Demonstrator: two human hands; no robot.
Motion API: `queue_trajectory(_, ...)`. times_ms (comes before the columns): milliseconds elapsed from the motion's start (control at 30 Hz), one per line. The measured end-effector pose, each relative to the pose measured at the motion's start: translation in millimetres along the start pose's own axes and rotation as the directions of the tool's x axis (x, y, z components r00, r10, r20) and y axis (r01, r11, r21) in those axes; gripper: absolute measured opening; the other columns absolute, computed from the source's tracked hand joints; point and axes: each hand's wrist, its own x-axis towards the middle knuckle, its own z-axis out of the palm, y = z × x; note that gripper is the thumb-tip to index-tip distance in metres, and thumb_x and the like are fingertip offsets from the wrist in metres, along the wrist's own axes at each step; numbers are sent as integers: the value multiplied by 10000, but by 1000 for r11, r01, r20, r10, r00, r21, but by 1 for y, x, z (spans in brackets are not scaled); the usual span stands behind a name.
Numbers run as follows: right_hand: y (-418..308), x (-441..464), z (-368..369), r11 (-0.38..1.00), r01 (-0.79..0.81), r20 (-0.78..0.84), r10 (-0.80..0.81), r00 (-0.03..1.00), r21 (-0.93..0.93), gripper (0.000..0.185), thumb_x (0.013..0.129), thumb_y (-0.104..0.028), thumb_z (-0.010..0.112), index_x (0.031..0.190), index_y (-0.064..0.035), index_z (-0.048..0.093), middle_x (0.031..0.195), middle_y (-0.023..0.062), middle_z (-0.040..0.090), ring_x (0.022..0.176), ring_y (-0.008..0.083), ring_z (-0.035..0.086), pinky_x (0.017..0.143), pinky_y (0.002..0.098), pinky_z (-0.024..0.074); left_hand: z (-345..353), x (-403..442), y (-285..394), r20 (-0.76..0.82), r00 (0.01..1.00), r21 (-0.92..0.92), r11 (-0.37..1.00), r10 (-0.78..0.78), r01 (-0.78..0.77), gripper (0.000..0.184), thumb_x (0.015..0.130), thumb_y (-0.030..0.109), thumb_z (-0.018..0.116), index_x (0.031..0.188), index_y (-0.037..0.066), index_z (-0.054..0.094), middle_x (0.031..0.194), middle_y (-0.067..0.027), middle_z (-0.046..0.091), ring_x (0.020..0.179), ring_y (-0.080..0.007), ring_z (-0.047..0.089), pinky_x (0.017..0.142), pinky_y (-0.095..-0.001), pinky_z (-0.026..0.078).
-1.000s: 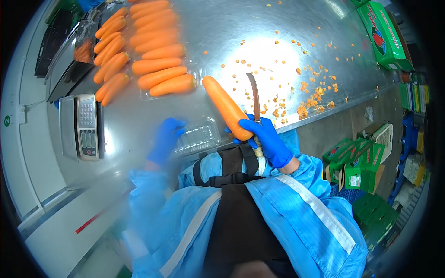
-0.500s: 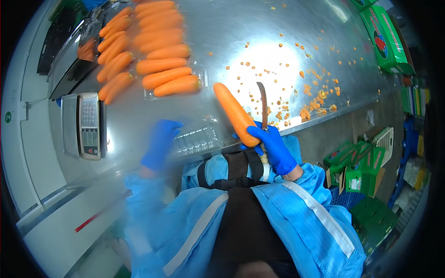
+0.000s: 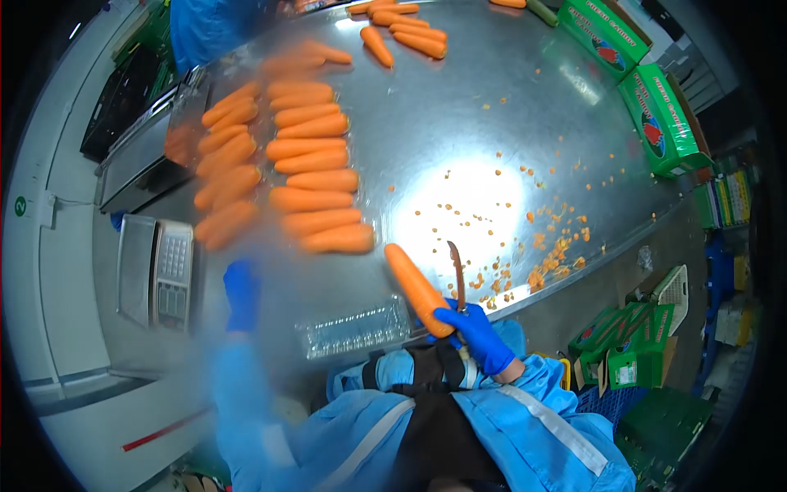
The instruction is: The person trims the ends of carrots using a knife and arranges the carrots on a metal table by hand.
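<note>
My right hand [image 3: 478, 334], in a blue glove, is closed around the thick end of a carrot [image 3: 416, 283] and a curved knife [image 3: 457, 275]. The carrot points away from me to the left. Beside it the knife's blade stands out past my fingers. My left hand [image 3: 240, 293], also gloved in blue, is over the table's left part, near the scale, and smeared by motion, so its fingers cannot be made out. Between my hands, at the near edge, lies a clear plastic tray [image 3: 357, 330]. Paired carrots [image 3: 320, 180] lie in rows beyond it.
Orange scraps [image 3: 557, 258] litter the metal table [image 3: 393, 148] on the right. A scale [image 3: 172, 275] stands at left. Green carrot boxes [image 3: 660, 123] line the far right, with more boxes [image 3: 639, 353] on the floor. Another person's blue clothing [image 3: 209, 33] shows at top left.
My left hand has moved left, away from the clear tray. The view has shifted, showing more of the table's far side. My right hand still holds the carrot and knife.
</note>
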Motion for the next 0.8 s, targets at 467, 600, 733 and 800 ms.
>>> queue_trajectory(467, -29, 43, 105, 931, 221, 345, -114, 932, -289, 437, 933, -161, 619, 1348, -53, 538, 1030, 76, 684, 861, 118, 649, 751, 256, 523, -76, -11, 69, 339, 928, -921, 149, -152, 360, 509, 936, 225, 586, 1364, -6, 435, 1162, -166, 605, 1038, -301, 601, 939, -414, 472)
queue_trajectory(600, -29, 50, 91, 956, 71, 171, -23, 985, -284, 371, 941, -190, 592, 1290, -63, 590, 1017, 92, 707, 738, 120, 670, 547, 184, 436, -106, 5, 25, -135, 958, -260, 924, 252, -280, 509, 880, 151, 653, 1353, 54, 492, 1086, -143, 617, 975, -303, 599, 894, -393, 471)
queue_trajectory(733, -25, 51, 76, 940, 115, 115, -82, 990, -321, 347, 938, -193, 585, 1260, -68, 617, 994, 82, 714, 708, 107, 662, 506, 174, 407, -57, -12, -23, 110, 962, -195, 955, 249, -224, 570, 800, 158, 701, 1339, 106, 524, 1076, -146, 602, 1000, -327, 575, 891, -417, 450)
queue_trajectory(800, -21, 50, 63, 926, 103, 62, -87, 994, -364, 333, 934, -186, 590, 1239, -58, 629, 993, 74, 711, 712, 110, 658, 516, 183, 423, -39, -19, -26, 150, 956, -224, 950, 253, -217, 603, 759, 157, 724, 1330, 116, 533, 1092, -144, 600, 1025, -331, 566, 897, -430, 440)
